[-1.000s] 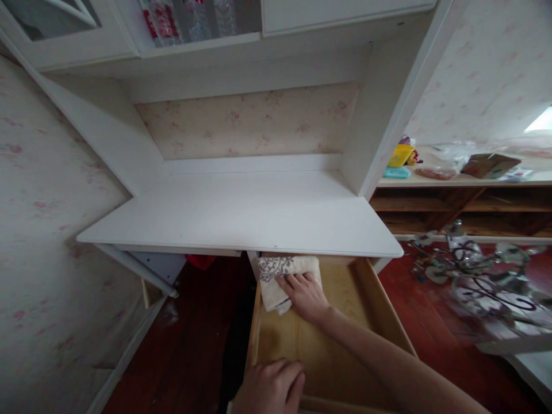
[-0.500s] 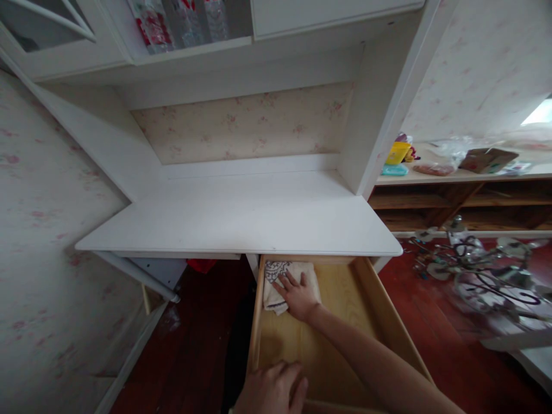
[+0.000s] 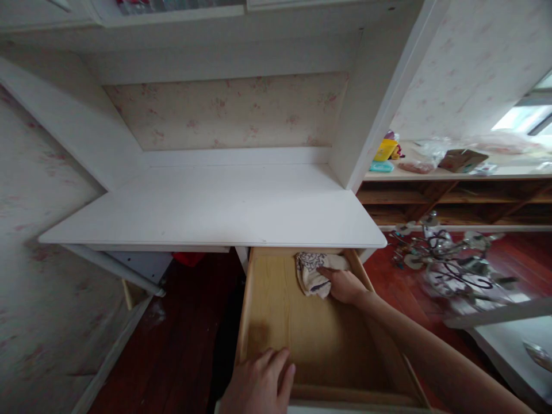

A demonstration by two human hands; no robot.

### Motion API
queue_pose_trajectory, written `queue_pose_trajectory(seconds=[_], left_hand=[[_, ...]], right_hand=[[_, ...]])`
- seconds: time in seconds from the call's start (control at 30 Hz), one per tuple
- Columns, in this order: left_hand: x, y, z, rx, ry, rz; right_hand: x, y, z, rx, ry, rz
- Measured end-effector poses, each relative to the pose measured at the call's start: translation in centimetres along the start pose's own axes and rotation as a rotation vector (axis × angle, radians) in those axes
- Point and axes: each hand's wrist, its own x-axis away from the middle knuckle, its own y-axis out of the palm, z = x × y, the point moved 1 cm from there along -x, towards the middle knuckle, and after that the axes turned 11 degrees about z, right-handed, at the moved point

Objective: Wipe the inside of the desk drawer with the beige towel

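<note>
A pulled-out wooden drawer (image 3: 269, 310) extends from beneath the white desk. Inside, at the far right, lies a folded cream cloth (image 3: 311, 279) with a dark pattern. My right hand (image 3: 342, 284) presses on the cloth's right part, fingers bunched into it and the index finger stretched across the top. At the near left corner of the drawer, my left hand (image 3: 261, 382) curls its fingers over the front edge; its underside is hidden.
The white desk top (image 3: 224, 201) sits over the drawer, with a shelf unit above. On the right floor stands a metal chandelier (image 3: 457, 270). A low wooden shelf (image 3: 397, 196) by the wall carries a yellow container (image 3: 385, 150) and plastic bags.
My right hand has slid the cloth from the drawer's far left to its far right, and its fingers are less spread. My left hand stays at the front edge. The view has shifted.
</note>
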Motion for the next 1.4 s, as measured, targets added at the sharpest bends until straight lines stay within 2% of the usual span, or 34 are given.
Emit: queue_pose_trajectory(seconds=[0.13, 0.23, 0.5, 0.63, 0.77, 0.87, 1.2, 1.4], left_hand=[[0.1, -0.2, 0.0, -0.023, 0.001, 0.0], [0.3, -0.2, 0.2, -0.035, -0.006, 0.021], [0.3, 0.1, 0.0, -0.033, 0.079, 0.088], [0.2, 0.2, 0.0, -0.042, 0.092, 0.096], [0.4, 0.4, 0.0, -0.041, 0.101, 0.159], [0.7, 0.7, -0.1, -0.033, 0.104, 0.242], [1.6, 1.2, -0.4, -0.08, 0.144, 0.461], [1.4, 1.6, -0.9, -0.085, 0.151, 0.468]], right_hand=[[0.2, -1.3, -0.6, 0.008, -0.048, -0.012], [1.5, -1.5, -1.2, 0.019, -0.109, -0.016], [10.3, 0.3, -1.9, -0.135, -0.216, -0.184], [12.7, 0.8, -2.6, -0.205, -0.25, -0.25], [11.8, 0.9, -2.9, -0.226, -0.279, -0.262], [10.3, 1.2, -4.6, -0.232, -0.363, -0.247], [6.0, 4.1, -16.0, -0.194, -0.708, -0.146], [4.2, 3.9, -17.3, -0.154, -0.712, 0.02]])
